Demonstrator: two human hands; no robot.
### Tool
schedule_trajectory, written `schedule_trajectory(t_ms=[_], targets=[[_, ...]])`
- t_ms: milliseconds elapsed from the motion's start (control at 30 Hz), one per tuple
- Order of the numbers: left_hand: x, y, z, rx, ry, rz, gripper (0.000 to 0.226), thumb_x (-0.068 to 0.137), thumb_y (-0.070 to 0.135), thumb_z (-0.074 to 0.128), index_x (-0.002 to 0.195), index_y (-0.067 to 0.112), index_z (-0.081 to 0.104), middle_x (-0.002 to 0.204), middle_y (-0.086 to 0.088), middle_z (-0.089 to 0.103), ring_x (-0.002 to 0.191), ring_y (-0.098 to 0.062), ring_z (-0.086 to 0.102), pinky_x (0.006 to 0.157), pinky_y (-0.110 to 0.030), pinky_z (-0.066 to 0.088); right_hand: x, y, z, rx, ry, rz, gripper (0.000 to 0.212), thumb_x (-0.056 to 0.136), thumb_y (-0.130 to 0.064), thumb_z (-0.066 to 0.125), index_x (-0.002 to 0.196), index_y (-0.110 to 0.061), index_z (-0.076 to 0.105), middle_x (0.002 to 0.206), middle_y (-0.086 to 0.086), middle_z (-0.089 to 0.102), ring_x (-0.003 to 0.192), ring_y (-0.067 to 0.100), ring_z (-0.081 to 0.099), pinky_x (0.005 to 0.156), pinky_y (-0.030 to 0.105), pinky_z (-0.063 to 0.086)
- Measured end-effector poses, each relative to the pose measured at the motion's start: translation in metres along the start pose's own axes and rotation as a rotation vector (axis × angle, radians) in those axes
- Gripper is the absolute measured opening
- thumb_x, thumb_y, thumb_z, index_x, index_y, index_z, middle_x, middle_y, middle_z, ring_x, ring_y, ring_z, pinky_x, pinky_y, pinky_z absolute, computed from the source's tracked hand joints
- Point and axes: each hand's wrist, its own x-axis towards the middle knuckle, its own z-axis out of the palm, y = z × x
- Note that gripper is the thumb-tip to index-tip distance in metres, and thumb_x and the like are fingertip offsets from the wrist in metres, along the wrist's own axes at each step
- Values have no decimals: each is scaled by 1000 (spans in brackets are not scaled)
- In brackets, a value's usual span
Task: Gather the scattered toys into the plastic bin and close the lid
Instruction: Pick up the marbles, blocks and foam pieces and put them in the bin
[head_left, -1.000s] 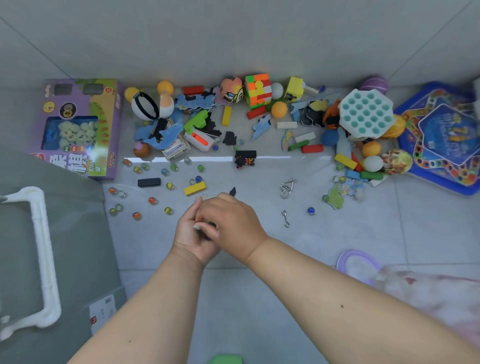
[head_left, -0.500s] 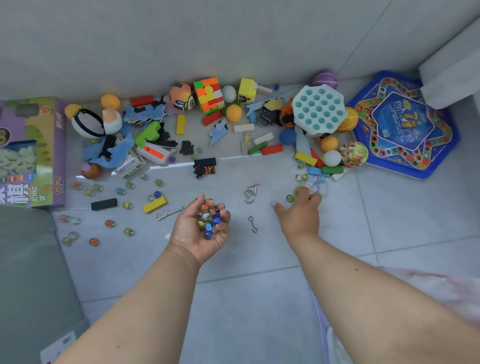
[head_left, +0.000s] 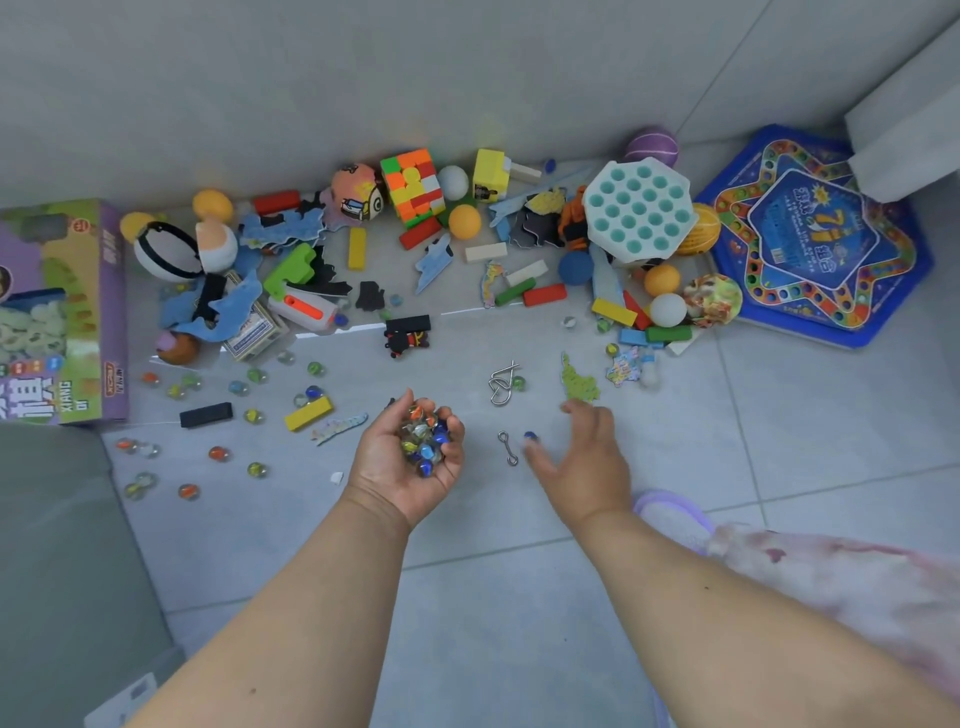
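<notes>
I judge the gathering as barely begun. My left hand (head_left: 410, 462) is cupped palm-up, fingers curled round a heap of small coloured glass marbles (head_left: 423, 439). My right hand (head_left: 584, 457) hangs low over the grey tiled floor (head_left: 519, 597), fingers spread and holding nothing, its fingertips just beside one blue marble (head_left: 530, 436) and a small bent-wire metal puzzle piece (head_left: 508, 448). More loose marbles (head_left: 218, 453) lie on the floor left of the cupped hand, and beyond it, along the wall, the big pile waits: a multicoloured twist cube (head_left: 413, 186), a white and teal octagonal pop-bubble toy (head_left: 638, 213), wooden blocks and balls. I see neither the plastic bin's opening nor its lid, so nothing shows as binned.

Far left of the cupped hand, a purple and green cardboard game box (head_left: 67, 312) reads "XIANG QI" beside large Chinese characters. Print on the blue star-shaped board (head_left: 815, 244) is too small to read.
</notes>
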Motion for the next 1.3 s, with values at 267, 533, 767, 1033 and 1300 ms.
schedule_trajectory(t_ms=[267, 533, 767, 1033, 1300], targets=[[-1, 6, -12, -11, 37, 8, 39, 90, 34, 54, 58, 12, 62, 72, -1, 58, 60, -17, 60, 46, -16, 40, 30, -21, 11, 54, -208, -138, 7, 89, -6, 53, 91, 0, 57, 99, 18, 52, 83, 34, 53, 70, 36, 39], [2, 6, -12, -13, 41, 10, 39, 91, 34, 54, 60, 12, 62, 73, -1, 58, 62, -17, 60, 47, -16, 43, 74, -49, 5, -25, -272, -55, 22, 89, -8, 54, 111, -4, 49, 108, 17, 53, 94, 34, 53, 69, 32, 36], [-1, 10, -5, -20, 71, 41, 37, 91, 34, 54, 62, 11, 62, 72, -4, 59, 59, -20, 62, 49, -20, 49, 76, -40, 7, -132, -280, -107, 20, 89, -1, 48, 109, -4, 52, 112, 17, 52, 93, 34, 54, 69, 32, 38], [2, 15, -3, -32, 113, 76, 29, 91, 33, 54, 74, 12, 61, 75, -7, 61, 68, -20, 60, 56, -22, 53, 39, -79, -6, 255, -39, -340, 20, 87, -8, 59, 106, -3, 61, 105, 15, 56, 87, 25, 57, 79, 35, 46], [-6, 24, 2, -130, -56, 159, 36, 93, 35, 52, 67, 13, 62, 72, -8, 62, 64, -20, 67, 66, -29, 58, -11, -112, 18, 293, -183, -740, 22, 73, -16, 67, 91, -2, 68, 95, 19, 64, 103, 36, 64, 76, 32, 54]])
